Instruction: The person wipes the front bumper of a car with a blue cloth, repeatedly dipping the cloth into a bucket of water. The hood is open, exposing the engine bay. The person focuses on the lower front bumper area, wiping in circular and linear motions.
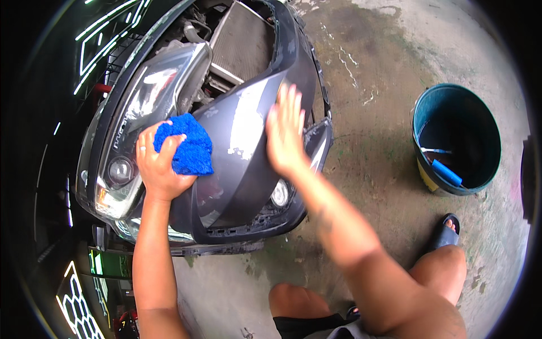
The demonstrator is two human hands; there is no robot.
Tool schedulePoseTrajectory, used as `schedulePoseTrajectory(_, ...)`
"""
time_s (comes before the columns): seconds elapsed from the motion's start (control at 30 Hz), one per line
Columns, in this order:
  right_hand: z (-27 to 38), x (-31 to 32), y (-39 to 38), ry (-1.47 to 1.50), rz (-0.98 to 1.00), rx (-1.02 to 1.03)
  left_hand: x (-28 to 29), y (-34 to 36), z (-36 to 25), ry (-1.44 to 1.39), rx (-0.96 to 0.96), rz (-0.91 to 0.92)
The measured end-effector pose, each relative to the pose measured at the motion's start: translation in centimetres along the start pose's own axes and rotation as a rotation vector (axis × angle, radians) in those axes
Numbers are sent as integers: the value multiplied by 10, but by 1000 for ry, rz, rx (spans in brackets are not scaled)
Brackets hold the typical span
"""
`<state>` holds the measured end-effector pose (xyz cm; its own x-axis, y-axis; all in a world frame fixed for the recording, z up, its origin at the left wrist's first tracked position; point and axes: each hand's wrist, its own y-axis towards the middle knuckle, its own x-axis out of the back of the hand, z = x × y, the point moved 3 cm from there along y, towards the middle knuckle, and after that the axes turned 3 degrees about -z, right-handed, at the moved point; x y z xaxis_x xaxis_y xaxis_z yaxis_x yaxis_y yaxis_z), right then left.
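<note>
A crumpled blue microfiber cloth (pixel 187 146) is gripped in my left hand (pixel 160 164), beside the car's headlight (pixel 148 93). My right hand (pixel 286 133) lies with its fingers stretched out on the dark grey front bumper (pixel 228 183), slightly blurred. A small pale edge shows by its fingertips; whether something lies beneath the palm is hidden. Between my hands the bumper carries a bright, glossy patch of reflected light, and its surface looks dull elsewhere.
A dark green bucket (pixel 419 121) stands on the stained concrete floor (pixel 372 164) to the right, with a blue-handled tool (pixel 446 173) inside. The radiator (pixel 243 42) shows through the bumper's opening. My sandalled foot (pixel 450 225) is below the bucket.
</note>
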<state>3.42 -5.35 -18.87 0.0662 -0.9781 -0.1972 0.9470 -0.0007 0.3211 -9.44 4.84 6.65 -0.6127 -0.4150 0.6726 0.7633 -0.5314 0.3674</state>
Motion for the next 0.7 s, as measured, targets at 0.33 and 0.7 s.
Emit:
schedulePoseTrajectory(0.33,-23,19,70,-102,-19,-51,-7,2,2,-17,-7,-26)
schedulePoseTrajectory(0.7,-19,16,54,-158,-12,-47,-7,6,0,-2,-35,-23)
